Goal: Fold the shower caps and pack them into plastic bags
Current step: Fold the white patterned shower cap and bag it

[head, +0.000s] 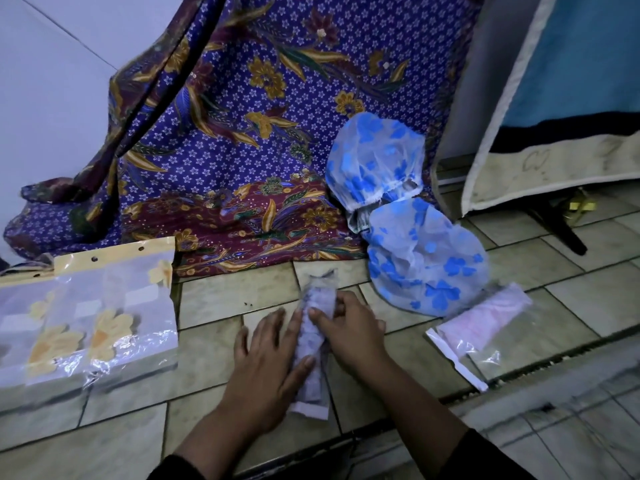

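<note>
A pale purple shower cap (313,344), folded into a long narrow strip, lies on the tiled floor in front of me. My left hand (270,355) lies flat along its left side, fingers straight, thumb on the strip. My right hand (349,327) pinches the strip's upper part with curled fingers. Two unfolded blue-flowered shower caps (377,161) (429,254) rest to the upper right. A clear plastic bag (491,337) holding a folded pink cap lies at the right. Packed bags with yellow flowers (86,317) lie at the left.
A purple batik cloth (263,133) hangs and drapes onto the floor behind the work spot. A fabric-covered stand with a dark leg (554,223) occupies the upper right. A floor groove (519,368) runs across the tiles at the lower right.
</note>
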